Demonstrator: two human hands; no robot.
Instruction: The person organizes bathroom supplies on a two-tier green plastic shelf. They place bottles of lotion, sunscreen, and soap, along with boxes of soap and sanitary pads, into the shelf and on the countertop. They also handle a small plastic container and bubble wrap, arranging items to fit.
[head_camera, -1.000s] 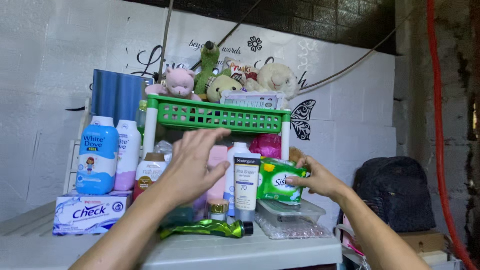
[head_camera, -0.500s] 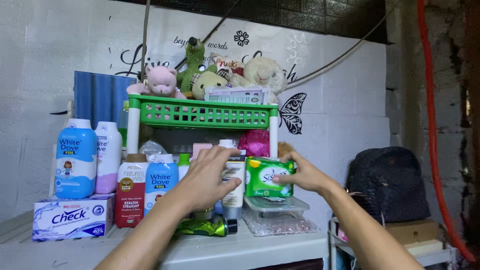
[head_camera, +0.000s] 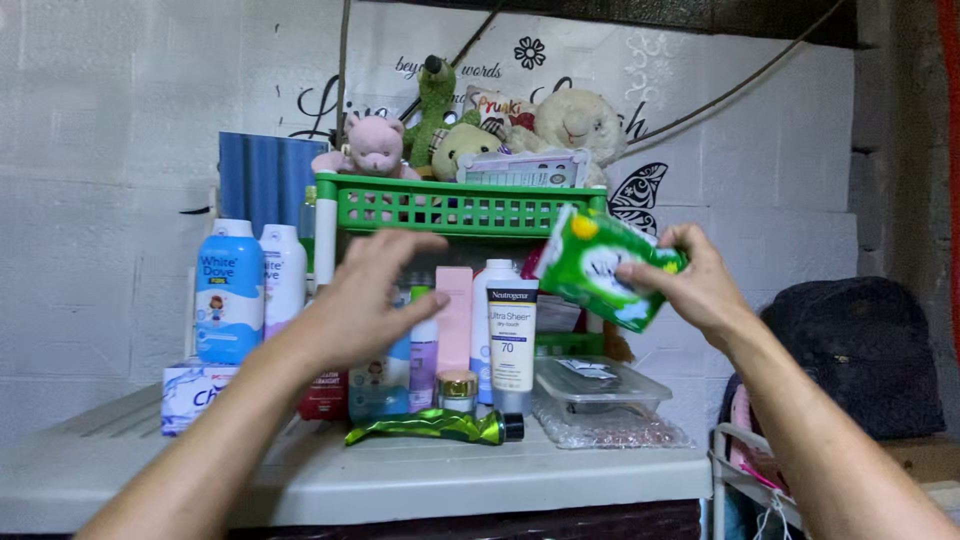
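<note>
While the right hand (head_camera: 690, 285) grips it by thumb and fingers at its right end, the green soft pack (head_camera: 605, 268) sits in the air just right of the green basket (head_camera: 455, 207), level with the basket's front rail and clear of the bench (head_camera: 400, 480). Long axis: tilted, running from upper left near the basket's right corner post down to lower right under the fingers; printed face turned toward the camera.

Left hand (head_camera: 365, 300): empty, fingers spread wide and curled, held in front of the bottles below the basket; contact with any of them cannot be told.

Below the basket: white sunscreen tube (head_camera: 511, 335) standing upright, pink box (head_camera: 453, 318) just left of it, small gold-capped jar (head_camera: 457, 390) in front, green foil tube (head_camera: 435, 427) lying flat on the bench with its black cap to the right. Left of the basket: blue-and-white powder bottle (head_camera: 229, 292), upright. Right of and below the basket: clear lidded container (head_camera: 598, 385).

Change since half a second ago: the pack then stood low, beneath the basket and above the clear container, roughly upright in the right hand; it is now raised to basket height and tipped over. The left hand has lifted and drawn slightly leftward
</note>
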